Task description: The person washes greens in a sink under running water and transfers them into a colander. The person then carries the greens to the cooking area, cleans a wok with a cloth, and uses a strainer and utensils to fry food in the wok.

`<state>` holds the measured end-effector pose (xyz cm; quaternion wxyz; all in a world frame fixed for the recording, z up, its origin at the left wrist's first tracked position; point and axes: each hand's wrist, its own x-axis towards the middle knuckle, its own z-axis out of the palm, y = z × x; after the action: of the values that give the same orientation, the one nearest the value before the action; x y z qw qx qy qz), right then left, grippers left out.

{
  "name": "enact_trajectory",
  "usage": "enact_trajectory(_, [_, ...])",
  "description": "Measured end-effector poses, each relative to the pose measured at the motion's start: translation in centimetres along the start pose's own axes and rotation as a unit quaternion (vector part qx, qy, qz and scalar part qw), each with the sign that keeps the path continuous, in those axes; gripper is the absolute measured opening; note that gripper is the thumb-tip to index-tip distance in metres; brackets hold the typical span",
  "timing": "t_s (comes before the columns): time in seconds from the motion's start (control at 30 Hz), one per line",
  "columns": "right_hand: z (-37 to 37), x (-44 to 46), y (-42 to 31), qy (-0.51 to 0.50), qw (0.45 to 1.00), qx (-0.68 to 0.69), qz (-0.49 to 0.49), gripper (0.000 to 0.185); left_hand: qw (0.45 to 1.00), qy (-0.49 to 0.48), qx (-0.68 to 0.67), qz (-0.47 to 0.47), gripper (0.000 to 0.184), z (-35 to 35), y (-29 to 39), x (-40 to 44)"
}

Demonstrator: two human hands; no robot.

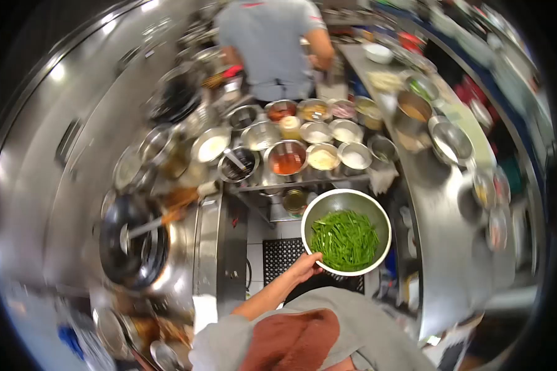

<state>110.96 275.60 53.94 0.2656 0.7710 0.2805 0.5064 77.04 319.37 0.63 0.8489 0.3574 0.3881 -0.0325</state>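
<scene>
My left hand (307,266) grips the near-left rim of a large bowl (382,210), with its fingers closed on the edge. The bowl is pale inside and hangs in front of my body, above the floor. Cut green vegetable stalks (345,241), long and thin, lie heaped in it. At the bottom edge a bit of skin shows by my shirt, but my right hand itself is out of sight. A reddish-brown cloth (294,340) lies over my grey clothing.
A black wok (133,241) with a ladle sits on the stove at left. Ahead, several bowls of sauces and powders crowd a metal stand (272,185). A steel counter (445,266) runs along the right. Beyond the stand a person in a grey shirt (269,49) faces away. A black mat (278,256) covers the floor.
</scene>
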Motion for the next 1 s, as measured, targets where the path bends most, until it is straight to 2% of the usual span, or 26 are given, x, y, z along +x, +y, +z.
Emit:
enact_trajectory(0.03, [-3.1, -0.7, -1.0, -0.102, 0.991, -0.049, 0.073, 0.046, 1.0, -0.018, 0.009, -0.008, 0.015, -0.2, 0.2, 0.1])
enact_trajectory(0.07, [-2.1, 0.4, -0.5, 0.22, 0.962, 0.065, -0.151, 0.044, 0.999, -0.01, 0.032, -0.029, 0.011, -0.5, 0.8, -0.1])
enact_trajectory(0.1, [-4.3, -4.0, -1.2, 0.034, 0.952, 0.297, 0.06, 0.05, 0.999, -0.015, 0.038, -0.031, 0.008, -0.9, 1.1, -0.2])
enact_trajectory(0.17, [-7.8, -7.3, -1.8, -0.142, 0.887, 0.365, 0.242, 0.058, 0.997, -0.056, 0.053, -0.017, 0.006, -1.0, 2.3, 0.0])
enact_trajectory(0.2, [-9.0, -9.3, -1.9, -0.154, 0.956, 0.198, 0.153, 0.069, 0.993, -0.099, 0.054, -0.03, 0.007, -2.0, 2.5, 0.9])
enact_trajectory(0.23, [-7.7, -12.6, -1.8, -0.271, 0.891, 0.135, 0.338, 0.05, 0.994, -0.079, 0.067, -0.032, 0.009, -1.7, 3.2, 0.5])
enact_trajectory(0.27, [-9.2, -14.2, -3.1, -0.3, 0.885, 0.112, 0.338, 0.042, 0.993, -0.07, 0.078, -0.052, 0.01, -1.0, 3.9, -0.2])
enact_trajectory(0.3, [-11.8, -15.4, -6.4, -0.312, 0.893, 0.149, 0.289, 0.035, 0.993, -0.05, 0.088, -0.066, 0.012, -1.1, 4.1, 0.1])
enact_trajectory(0.37, [-14.9, -17.0, -12.3, -0.35, 0.881, 0.222, 0.228, 0.025, 0.99, -0.075, 0.088, -0.076, 0.013, -1.8, 4.8, 0.7])
enact_trajectory(0.4, [-14.6, -18.0, -15.2, -0.215, 0.902, 0.332, 0.174, 0.035, 0.986, -0.113, 0.088, -0.086, 0.012, -2.3, 5.2, 1.5])
enact_trajectory(0.43, [-15.2, -19.7, -17.6, -0.221, 0.939, 0.235, 0.12, 0.04, 0.987, -0.102, 0.074, -0.099, 0.011, -2.4, 5.4, 1.9])
enact_trajectory(0.47, [-14.7, -21.9, -19.6, -0.364, 0.815, 0.352, 0.282, 0.039, 0.984, -0.124, 0.077, -0.101, 0.011, -2.1, 5.7, 1.7])
enact_trajectory(0.5, [-13.7, -25.4, -21.6, -0.266, 0.901, 0.309, 0.149, 0.034, 0.981, -0.145, 0.076, -0.102, 0.011, -1.5, 6.0, 1.2])
enact_trajectory(0.53, [-12.0, -28.4, -23.4, -0.235, 0.921, 0.272, 0.151, 0.031, 0.983, -0.13, 0.079, -0.101, 0.011, 0.1, 6.6, 0.4])
enact_trajectory(0.57, [-11.0, -30.9, -25.1, -0.298, 0.888, 0.303, 0.174, 0.031, 0.982, -0.137, 0.079, -0.101, 0.011, 0.6, 6.8, 0.0])
enact_trajectory(0.6, [-11.1, -32.7, -27.3, -0.258, 0.913, 0.269, 0.168, 0.03, 0.979, -0.162, 0.088, -0.092, 0.01, 1.1, 7.0, -0.2])
enact_trajectory(0.63, [-11.0, -34.8, -28.9, -0.299, 0.893, 0.277, 0.19, 0.028, 0.975, -0.182, 0.099, -0.083, 0.009, 2.1, 7.1, -0.8])
enact_trajectory(0.73, [-10.4, -39.4, -32.7, -0.25, 0.901, 0.273, 0.228, 0.037, 0.971, -0.199, 0.116, -0.066, 0.004, 6.5, 6.7, -1.9])
enact_trajectory(0.8, [-9.1, -41.5, -35.0, -0.21, 0.885, 0.31, 0.278, 0.035, 0.966, -0.218, 0.126, -0.058, 0.002, 10.1, 5.6, -2.4])
enact_trajectory(0.93, [-6.7, -43.4, -37.4, -0.229, 0.838, 0.379, 0.318, 0.034, 0.951, -0.264, 0.133, -0.094, 0.004, 20.4, 1.4, -2.0])
enact_trajectory(1.0, [-6.0, -43.2, -37.0, -0.153, 0.838, 0.384, 0.357, 0.031, 0.942, -0.274, 0.172, -0.085, 0.007, 25.0, -1.6, -2.1])
